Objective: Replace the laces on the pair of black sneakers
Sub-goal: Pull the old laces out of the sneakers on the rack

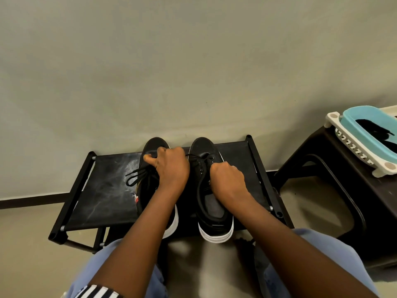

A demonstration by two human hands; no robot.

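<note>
Against a pale wall, black bench (pixel 103 186) carries two black sneakers: left hand (pixel 169 166) grips left sneaker (pixel 154 147), right hand (pixel 227 179) pinches right sneaker's laces (pixel 198 162).

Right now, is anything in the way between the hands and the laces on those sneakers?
Nothing visible. The left hand already rests on the left sneaker, fingers at its lace; the right hand grips the right sneaker.

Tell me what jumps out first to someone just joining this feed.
Two black sneakers stand side by side, toes to the wall, on a low black rack. The left hand and right hand each grip one at its laces. A blue basket sits far right.
</note>
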